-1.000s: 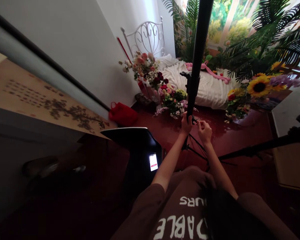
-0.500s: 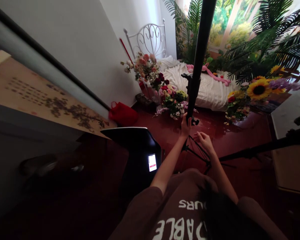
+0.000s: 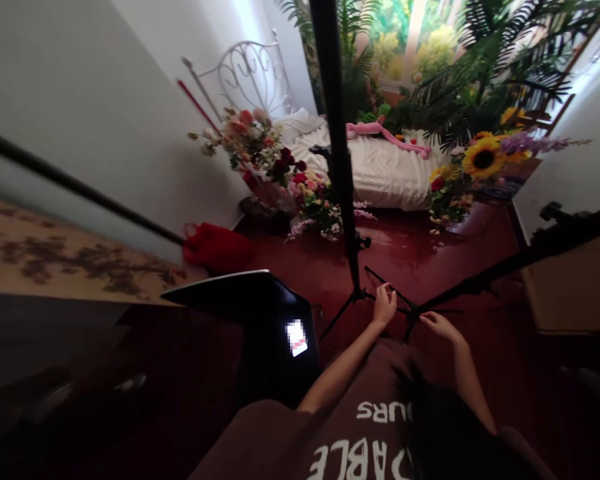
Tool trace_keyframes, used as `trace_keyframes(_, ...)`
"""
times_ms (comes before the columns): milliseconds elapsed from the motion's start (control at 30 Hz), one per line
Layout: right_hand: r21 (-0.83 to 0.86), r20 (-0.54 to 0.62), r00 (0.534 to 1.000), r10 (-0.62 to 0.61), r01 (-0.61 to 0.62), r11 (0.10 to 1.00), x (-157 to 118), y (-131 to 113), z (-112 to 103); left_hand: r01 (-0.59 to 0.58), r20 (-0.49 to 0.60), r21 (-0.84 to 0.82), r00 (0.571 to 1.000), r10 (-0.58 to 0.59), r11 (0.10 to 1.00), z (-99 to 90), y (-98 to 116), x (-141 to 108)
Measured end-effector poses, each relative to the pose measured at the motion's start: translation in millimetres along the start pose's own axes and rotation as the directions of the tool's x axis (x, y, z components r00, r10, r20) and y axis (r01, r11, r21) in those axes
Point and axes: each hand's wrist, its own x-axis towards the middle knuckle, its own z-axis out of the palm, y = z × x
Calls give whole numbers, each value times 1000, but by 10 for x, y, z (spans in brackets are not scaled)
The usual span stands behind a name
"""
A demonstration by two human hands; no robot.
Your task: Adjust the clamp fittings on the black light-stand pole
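A tall black light stand pole [image 3: 336,133] rises ahead of me on tripod legs, with thin black metal struts [image 3: 387,290] near its foot. My left hand [image 3: 384,305] is at those struts, its fingers against or just behind them. My right hand [image 3: 437,325] lies low beside the joint where a strut meets a second black stand arm [image 3: 505,273], with its fingers stretched out. Neither hand is on the upright pole. My brown T-shirt with white lettering [image 3: 380,413] fills the bottom of the view.
A red-glossy floor [image 3: 430,253] runs ahead to a white bed [image 3: 375,167] banked by artificial flowers [image 3: 315,210], sunflowers [image 3: 484,160] and palm fronds [image 3: 480,80]. To the left stand a red bag [image 3: 215,247] and a black object with a lit screen [image 3: 260,313].
My left hand has let go of the pole and dropped to the struts. My right hand has moved lower and to the right. The view has swung left, shifting the pole leftward.
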Motion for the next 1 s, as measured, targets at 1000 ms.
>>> trace_keyframes(1000, 639, -569, 812, 127, 339, 691, -361, -617, -1287, -519, 504, -106, 708, 495, 848, 1458, 1745, 359)
